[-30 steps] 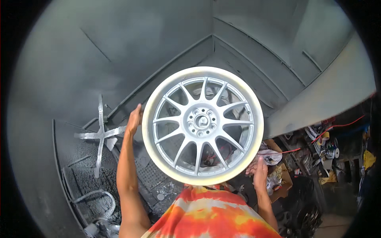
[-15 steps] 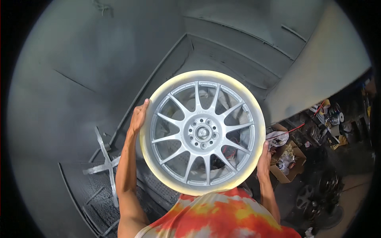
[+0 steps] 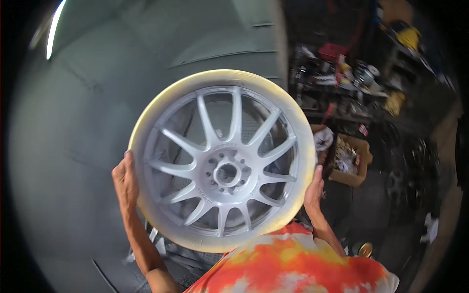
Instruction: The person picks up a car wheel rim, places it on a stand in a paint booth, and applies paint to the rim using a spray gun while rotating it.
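A large silver car wheel rim with many thin spokes is held up in front of my chest, its face turned toward me. Its outer lip carries a pale yellow, sprayed-looking band. My left hand grips the lip at the left, thumb on the near side. On the right edge, my right hand clasps the lip, lower down than its top. The fingers of both hands are partly hidden behind the rim. Through the spoke gaps and open centre bore, dark surfaces show behind it.
Grey booth-like walls rise at left and behind. On the right stand a cluttered shelf and a cardboard box holding crumpled wrappings. Dark wheel rims are piled beyond the box. A pale frame piece pokes out below my left arm.
The view has swung right, showing more shelf and a light at upper left. The rim looks larger, tilted and further left. The bore's middle, filled before, now looks open. Both hands keep their grip.
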The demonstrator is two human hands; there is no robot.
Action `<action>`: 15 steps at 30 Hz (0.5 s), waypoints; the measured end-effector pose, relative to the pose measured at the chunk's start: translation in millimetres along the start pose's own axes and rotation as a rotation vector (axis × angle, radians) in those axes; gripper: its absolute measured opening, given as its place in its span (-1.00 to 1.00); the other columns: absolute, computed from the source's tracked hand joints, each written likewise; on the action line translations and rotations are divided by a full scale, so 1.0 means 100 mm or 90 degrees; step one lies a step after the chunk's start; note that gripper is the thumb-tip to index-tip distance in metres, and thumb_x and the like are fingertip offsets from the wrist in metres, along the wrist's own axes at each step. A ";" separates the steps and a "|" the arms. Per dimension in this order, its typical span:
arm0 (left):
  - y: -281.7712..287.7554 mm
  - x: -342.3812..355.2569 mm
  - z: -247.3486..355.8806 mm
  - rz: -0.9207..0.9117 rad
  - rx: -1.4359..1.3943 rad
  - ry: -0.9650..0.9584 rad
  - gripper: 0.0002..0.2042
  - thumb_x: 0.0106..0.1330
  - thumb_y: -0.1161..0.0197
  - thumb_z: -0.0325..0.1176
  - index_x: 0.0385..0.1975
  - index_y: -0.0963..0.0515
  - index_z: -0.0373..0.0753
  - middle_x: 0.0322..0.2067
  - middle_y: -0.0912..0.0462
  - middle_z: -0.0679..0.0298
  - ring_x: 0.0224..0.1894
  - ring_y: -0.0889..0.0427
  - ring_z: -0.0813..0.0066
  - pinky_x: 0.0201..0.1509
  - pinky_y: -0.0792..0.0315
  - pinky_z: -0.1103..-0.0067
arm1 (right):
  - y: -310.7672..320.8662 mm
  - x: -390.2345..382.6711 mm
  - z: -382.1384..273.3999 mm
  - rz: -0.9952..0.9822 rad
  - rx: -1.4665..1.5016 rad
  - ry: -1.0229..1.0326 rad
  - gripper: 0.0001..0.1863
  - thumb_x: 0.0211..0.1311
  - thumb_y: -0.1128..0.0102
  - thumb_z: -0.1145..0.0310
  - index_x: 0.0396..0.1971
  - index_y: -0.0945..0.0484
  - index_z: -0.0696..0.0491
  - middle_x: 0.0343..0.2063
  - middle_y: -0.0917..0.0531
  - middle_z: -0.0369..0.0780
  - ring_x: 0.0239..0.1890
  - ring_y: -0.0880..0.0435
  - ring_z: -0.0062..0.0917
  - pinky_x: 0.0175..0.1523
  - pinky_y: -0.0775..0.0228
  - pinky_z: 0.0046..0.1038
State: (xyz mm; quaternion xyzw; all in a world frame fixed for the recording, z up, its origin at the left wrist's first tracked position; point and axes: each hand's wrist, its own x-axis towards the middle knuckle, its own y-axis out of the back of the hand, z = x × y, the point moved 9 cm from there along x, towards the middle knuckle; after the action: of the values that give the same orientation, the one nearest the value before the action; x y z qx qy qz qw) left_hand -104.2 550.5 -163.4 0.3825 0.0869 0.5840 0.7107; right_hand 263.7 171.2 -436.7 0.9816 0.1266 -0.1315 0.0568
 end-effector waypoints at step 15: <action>0.67 0.54 0.62 0.283 -0.351 -0.420 -0.42 0.66 0.04 0.09 0.02 -0.66 -0.40 -0.20 -0.70 0.16 -0.16 -0.61 0.43 0.01 -0.47 0.45 | 0.93 -0.90 -0.83 0.632 -0.060 0.595 -0.35 0.68 0.23 -0.10 0.23 -0.49 0.24 0.02 -0.63 -0.19 0.09 -0.55 -0.47 0.33 -0.30 -0.37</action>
State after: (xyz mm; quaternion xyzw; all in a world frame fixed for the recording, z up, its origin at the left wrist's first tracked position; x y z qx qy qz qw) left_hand -103.5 573.5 -59.8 0.3540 -0.3848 0.5705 0.6333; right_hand 224.2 73.2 -325.2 0.8736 -0.3217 0.3533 0.0924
